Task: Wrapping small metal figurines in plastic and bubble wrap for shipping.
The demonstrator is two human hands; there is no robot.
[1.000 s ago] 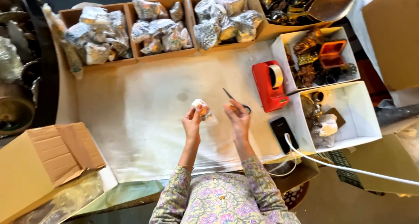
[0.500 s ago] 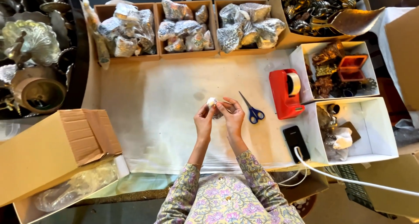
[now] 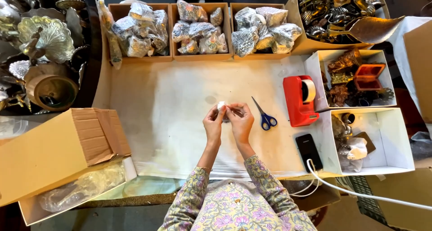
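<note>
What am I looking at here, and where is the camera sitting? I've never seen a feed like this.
There is no machine: a person works with two bare hands, and the single camera sits on that person's head, looking straight down. The left hand and the right hand meet over a pale paper-covered table and together pinch a small white wrapped piece. Just right of the hands lie blue-handled scissors, then a red tape dispenser and a black phone with a white cable. Along the far edge stand three brown cardboard boxes full of plastic-wrapped items. White boxes on the right hold dark metal ornaments, and a large open cardboard carton rests at the left.
</note>
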